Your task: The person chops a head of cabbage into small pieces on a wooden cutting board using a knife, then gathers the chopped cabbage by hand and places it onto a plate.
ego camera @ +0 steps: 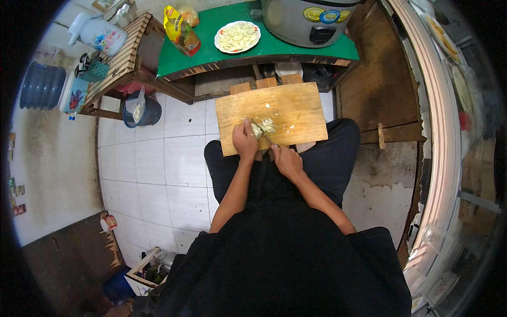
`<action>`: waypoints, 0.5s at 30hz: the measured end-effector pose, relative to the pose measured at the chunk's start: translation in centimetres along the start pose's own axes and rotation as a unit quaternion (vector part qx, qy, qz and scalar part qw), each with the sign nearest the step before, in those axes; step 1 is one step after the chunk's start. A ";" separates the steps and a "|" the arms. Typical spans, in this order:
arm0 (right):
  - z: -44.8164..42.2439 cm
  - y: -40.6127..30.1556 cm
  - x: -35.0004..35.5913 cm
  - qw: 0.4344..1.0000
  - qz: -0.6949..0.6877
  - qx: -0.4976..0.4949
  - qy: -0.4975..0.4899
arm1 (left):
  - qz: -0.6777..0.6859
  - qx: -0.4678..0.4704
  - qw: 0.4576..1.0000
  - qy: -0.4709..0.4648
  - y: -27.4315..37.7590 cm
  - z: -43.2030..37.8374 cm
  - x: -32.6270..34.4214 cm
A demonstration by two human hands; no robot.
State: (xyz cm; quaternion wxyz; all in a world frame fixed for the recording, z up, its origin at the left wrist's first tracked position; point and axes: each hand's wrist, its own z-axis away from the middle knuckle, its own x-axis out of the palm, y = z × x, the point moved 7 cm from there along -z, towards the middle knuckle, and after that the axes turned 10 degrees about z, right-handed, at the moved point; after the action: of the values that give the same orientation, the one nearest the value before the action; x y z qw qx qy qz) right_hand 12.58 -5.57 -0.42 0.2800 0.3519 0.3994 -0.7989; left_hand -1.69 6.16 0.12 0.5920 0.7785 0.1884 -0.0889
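Note:
A wooden cutting board (289, 103) lies before me on a slatted wooden support, between my knees. My left hand (244, 139) holds a pale piece of vegetable, perhaps cabbage (256, 131), against the board's lower left part. In my right hand (288, 160) is the handle of a knife (267, 138). Its blade slants up and left, touching or very close to the piece. Chopped pale bits (268, 125) lie just right of the blade, and a few crumbs are scattered farther off. The left fingers partly hide the piece.
Beyond the board, a green-topped low table (206, 65) bears a plate of chopped vegetable (238, 37), a yellow pouch (180, 31) and a large grey rice cooker (309, 23). A blue plastic basket (150, 113) stands on the tiled floor at left. Wooden cabinet panels (376, 79) line the right.

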 end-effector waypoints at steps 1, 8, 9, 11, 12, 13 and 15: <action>0.1 0.1 -0.1 1.000 0.003 -0.001 0.005 | -0.039 0.037 0.998 -0.020 0.5 0.2 0.3; 0.2 0.4 0.1 1.000 0.010 0.004 0.006 | -0.069 -0.001 0.997 -0.042 2.4 1.5 1.0; 0.3 0.4 0.1 1.000 0.009 0.007 0.001 | -0.065 0.003 0.997 -0.034 2.6 1.9 0.8; 0.3 0.4 0.1 1.000 0.002 0.002 0.005 | -0.068 0.000 0.998 -0.017 2.7 2.0 0.5; 0.3 0.3 0.0 1.000 -0.001 -0.001 0.007 | -0.074 -0.008 0.997 -0.007 2.6 1.7 0.3; 0.3 0.4 0.1 1.000 -0.004 0.007 -0.003 | -0.081 -0.017 0.997 0.004 2.5 1.5 0.1; 0.3 0.9 0.1 0.999 -0.011 0.024 -0.024 | -0.123 -0.098 0.987 0.026 1.8 1.2 0.1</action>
State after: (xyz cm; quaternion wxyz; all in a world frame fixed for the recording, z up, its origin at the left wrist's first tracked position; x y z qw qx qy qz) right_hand 13.12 -6.32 -0.79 0.2721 0.3347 0.3769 -0.8197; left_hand -0.77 4.64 1.34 0.6447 0.6901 0.3054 -0.1218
